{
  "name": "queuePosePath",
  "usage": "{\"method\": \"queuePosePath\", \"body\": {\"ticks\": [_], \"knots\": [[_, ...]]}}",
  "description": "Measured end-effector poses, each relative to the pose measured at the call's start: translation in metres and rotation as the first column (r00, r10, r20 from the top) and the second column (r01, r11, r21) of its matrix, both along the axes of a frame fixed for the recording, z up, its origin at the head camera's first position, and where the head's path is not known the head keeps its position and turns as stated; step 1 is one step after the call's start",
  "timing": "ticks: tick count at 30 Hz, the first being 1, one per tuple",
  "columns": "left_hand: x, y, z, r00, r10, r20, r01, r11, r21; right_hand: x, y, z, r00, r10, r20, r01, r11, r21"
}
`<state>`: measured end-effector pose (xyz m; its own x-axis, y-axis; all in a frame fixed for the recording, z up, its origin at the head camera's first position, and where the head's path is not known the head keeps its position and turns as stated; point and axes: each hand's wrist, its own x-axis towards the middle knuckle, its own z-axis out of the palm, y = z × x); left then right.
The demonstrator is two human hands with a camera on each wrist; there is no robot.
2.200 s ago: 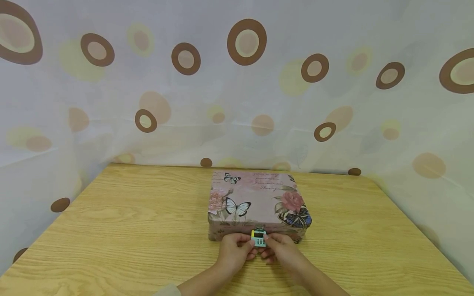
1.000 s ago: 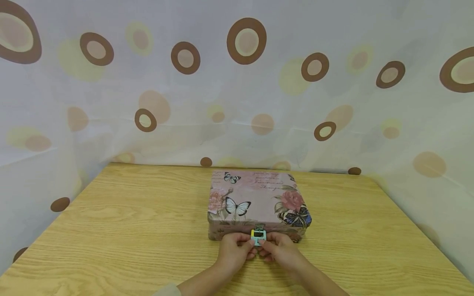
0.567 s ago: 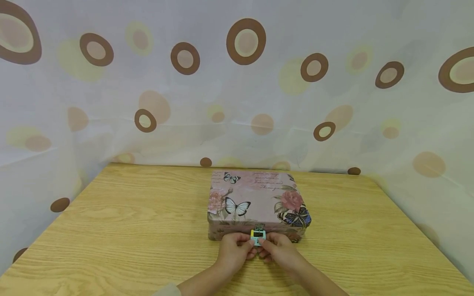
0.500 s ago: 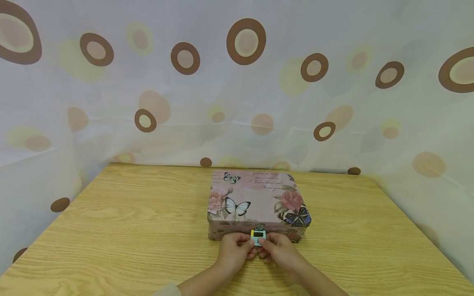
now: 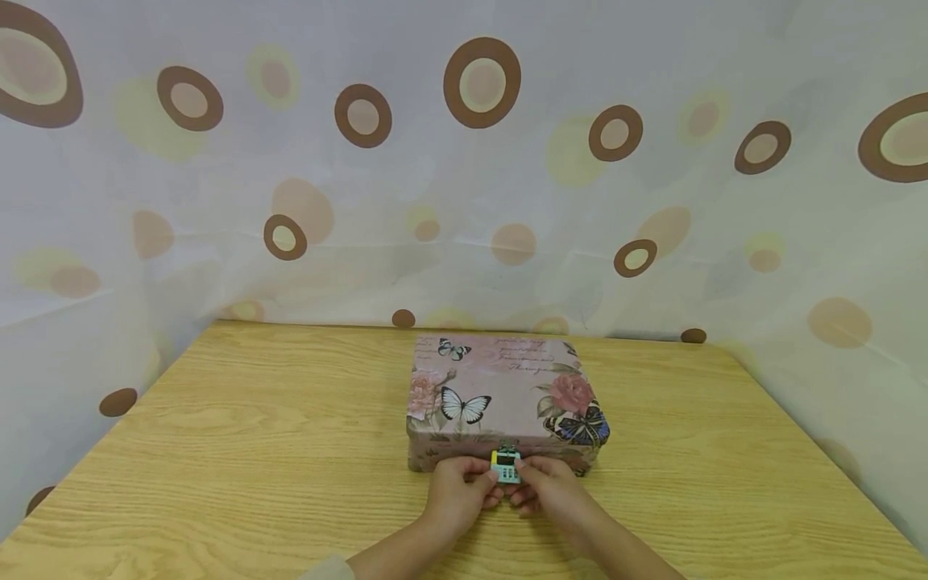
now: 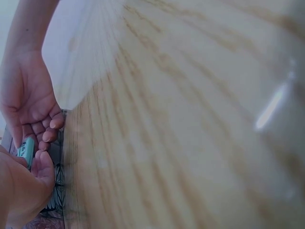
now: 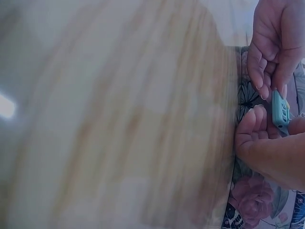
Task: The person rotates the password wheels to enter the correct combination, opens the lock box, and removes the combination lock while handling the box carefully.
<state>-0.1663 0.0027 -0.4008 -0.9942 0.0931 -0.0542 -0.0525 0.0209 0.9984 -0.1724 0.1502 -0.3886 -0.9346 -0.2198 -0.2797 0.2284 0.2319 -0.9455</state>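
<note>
A small light-blue combination padlock (image 5: 507,474) with a yellow corner hangs at the metal clasp on the front of a pink tin box (image 5: 500,379), whose lid is down. My left hand (image 5: 455,495) pinches the padlock's left side. On the right side, my right hand (image 5: 558,491) holds it too, thumb at its upper right edge. The number dials show between the two thumbs. The left wrist view catches the padlock (image 6: 27,152) between both hands' fingertips; in the right wrist view its dial side (image 7: 281,109) faces right. Where the shackle meets the clasp is too small to read.
The box, printed with butterflies and roses, stands on a wooden table (image 5: 290,435) near its back edge. Behind and at both sides hangs a pale curtain (image 5: 435,185) with brown rings and dots.
My right thumb has shifted from over the padlock's dials up to its upper right edge, so the dials show again. My left hand and the box have stayed in place.
</note>
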Motion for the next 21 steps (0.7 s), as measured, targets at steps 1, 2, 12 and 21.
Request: {"method": "queuePosePath", "body": {"ticks": [1,2,12,21], "knots": [[0.0001,0.0000,0.0000,1.000,0.000,0.001,0.000,1.000,0.001,0.0000,0.0002,0.0002,1.000,-0.004,0.000,0.004,1.000,-0.004],[0.0001,0.0000,-0.0001,1.000,0.001,0.001,-0.001,1.000,0.002,0.0002,0.0004,0.0005,1.000,-0.007,0.000,0.007,1.000,-0.008],[-0.0019,0.0007,-0.0021,1.000,0.003,0.012,-0.003,1.000,-0.009,0.0015,0.0021,0.0027,1.000,-0.023,0.017,0.023,1.000,-0.011],[-0.0006,0.0009,-0.0007,1.000,0.006,0.011,-0.005,1.000,-0.004,0.0003,0.0013,-0.0009,0.998,0.055,-0.031,-0.055,0.998,0.006]]}}
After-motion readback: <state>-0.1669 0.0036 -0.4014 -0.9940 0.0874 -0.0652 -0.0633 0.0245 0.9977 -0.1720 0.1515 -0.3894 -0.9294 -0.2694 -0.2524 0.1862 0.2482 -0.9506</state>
